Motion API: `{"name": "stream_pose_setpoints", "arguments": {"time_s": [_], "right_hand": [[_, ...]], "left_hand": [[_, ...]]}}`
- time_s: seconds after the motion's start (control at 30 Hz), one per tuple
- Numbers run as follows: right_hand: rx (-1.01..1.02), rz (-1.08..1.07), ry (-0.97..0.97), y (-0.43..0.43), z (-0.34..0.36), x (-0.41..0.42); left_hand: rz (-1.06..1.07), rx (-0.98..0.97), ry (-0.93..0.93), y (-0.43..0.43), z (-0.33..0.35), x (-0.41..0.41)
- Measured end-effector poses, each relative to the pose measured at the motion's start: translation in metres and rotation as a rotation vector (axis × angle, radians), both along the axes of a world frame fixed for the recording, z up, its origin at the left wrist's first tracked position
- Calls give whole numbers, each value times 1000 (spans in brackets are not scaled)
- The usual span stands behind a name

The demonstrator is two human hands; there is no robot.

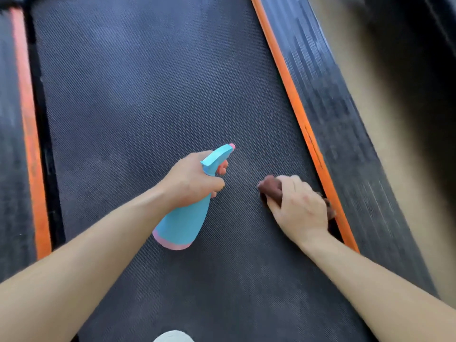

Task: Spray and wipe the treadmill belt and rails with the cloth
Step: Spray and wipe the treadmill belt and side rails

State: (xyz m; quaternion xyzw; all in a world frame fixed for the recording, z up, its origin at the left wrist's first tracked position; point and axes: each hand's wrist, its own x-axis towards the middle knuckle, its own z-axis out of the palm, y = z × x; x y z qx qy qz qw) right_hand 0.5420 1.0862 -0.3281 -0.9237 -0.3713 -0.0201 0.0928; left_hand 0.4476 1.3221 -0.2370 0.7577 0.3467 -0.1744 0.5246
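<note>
The dark textured treadmill belt fills the middle of the view. My left hand grips a light blue spray bottle by its neck, a finger on the trigger, the pink-tipped nozzle pointing up and to the right above the belt. My right hand presses a brown cloth down on the belt, close to the right orange strip. Most of the cloth is hidden under my hand. Beside that strip runs the ribbed black right rail.
A left orange strip and a black left rail border the belt. Beige floor lies beyond the right rail, partly in dark shadow. A white rounded object shows at the bottom edge.
</note>
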Motion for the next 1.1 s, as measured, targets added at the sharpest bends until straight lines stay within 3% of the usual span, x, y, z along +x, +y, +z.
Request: {"name": "stream_pose_setpoints", "arguments": {"time_s": [0.17, 0.27, 0.4, 0.47, 0.67, 0.77, 0.93, 1.1], "right_hand": [[-25, 111, -10, 14, 3, 11], [17, 37, -44, 93, 1, 57], [-39, -132, 56, 158, 2, 79], [-31, -112, 17, 139, 0, 50], [-61, 217, 5, 26, -3, -37], [-54, 284, -41, 59, -9, -9], [-25, 47, 55, 175, -2, 53], [3, 171, -63, 126, -7, 7]], "left_hand": [[10, -15, -5, 3, 1, -9], [20, 7, -10, 7, 1, -18], [70, 22, 24, 13, 1, -31], [85, 17, 32, 17, 2, -35], [45, 18, 87, 17, 6, -51], [50, 24, 106, 16, 7, -66], [75, 45, 134, 15, 5, -89], [99, 73, 150, 14, 9, -89]]}}
